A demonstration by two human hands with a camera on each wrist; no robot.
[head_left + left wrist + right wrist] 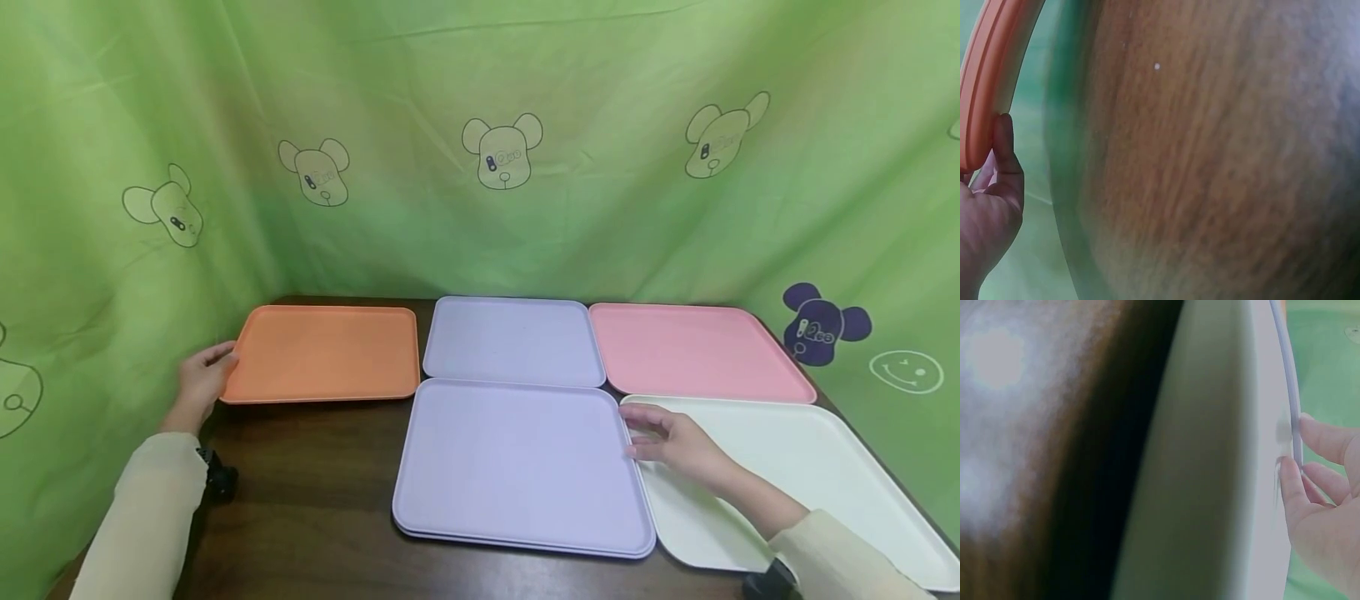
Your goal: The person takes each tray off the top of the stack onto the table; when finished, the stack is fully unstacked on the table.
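At the left, my left hand [202, 379] holds the left edge of an orange tray [330, 354]. In the left wrist view one digit lies against the side of its rim [979, 94], while the other fingers are partly hidden by it. My right hand [678, 442] reaches over a white tray [795, 467]. Its fingertips touch the right rim of the front lavender tray [521, 467], which lies stacked on another lavender tray. From the right wrist camera, the thumb [1293, 494] shows against the white surface and a finger at the lavender rim.
Behind the stack lies another lavender tray [517, 342], with a pink tray [697, 350] to its right. All stand on a dark wooden table [300, 500]. A green curtain [420, 225] with bear drawings hangs along the back and both sides.
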